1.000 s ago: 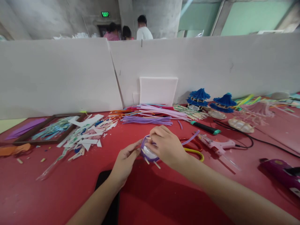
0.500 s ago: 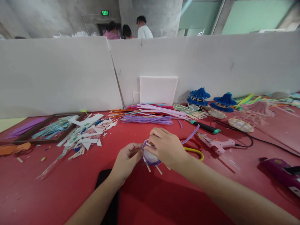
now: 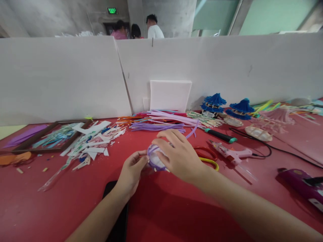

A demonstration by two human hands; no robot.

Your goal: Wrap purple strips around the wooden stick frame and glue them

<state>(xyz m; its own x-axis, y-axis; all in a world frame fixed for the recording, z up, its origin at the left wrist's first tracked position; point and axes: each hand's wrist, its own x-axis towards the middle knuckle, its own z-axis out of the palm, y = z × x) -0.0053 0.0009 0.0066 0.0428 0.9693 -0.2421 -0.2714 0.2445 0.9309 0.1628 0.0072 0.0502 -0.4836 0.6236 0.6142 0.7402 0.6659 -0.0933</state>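
Note:
Between my hands is a small round craft piece [image 3: 156, 158] with a whitish centre, ringed with purple pipe cleaner and with short pale sticks at its edge. My left hand [image 3: 131, 171] pinches its left rim between thumb and fingers. Curled over its right side is my right hand [image 3: 180, 154], which hides that part. A free end of purple pipe cleaner [image 3: 193, 130] rises beyond the right hand's knuckles. Scissors with red and yellow handles [image 3: 210, 162] lie just right of this hand, partly covered by it. Under my left wrist lies a black phone-like slab [image 3: 118, 222].
Bundles of pipe cleaners [image 3: 157, 127] lie behind my hands. At right are a pink glue gun [image 3: 236, 155], a black-and-green tool [image 3: 222, 136], a magenta device [image 3: 300, 185] and blue-roofed models [image 3: 214, 105]. Scraps [image 3: 94, 143] and a brown frame [image 3: 58, 151] lie left. White boards [image 3: 63, 80] stand behind.
The craft piece has tilted and shifted slightly left, so its sticks point less toward me. The right hand has turned over it, and the pipe cleaner's free end has swung up and left.

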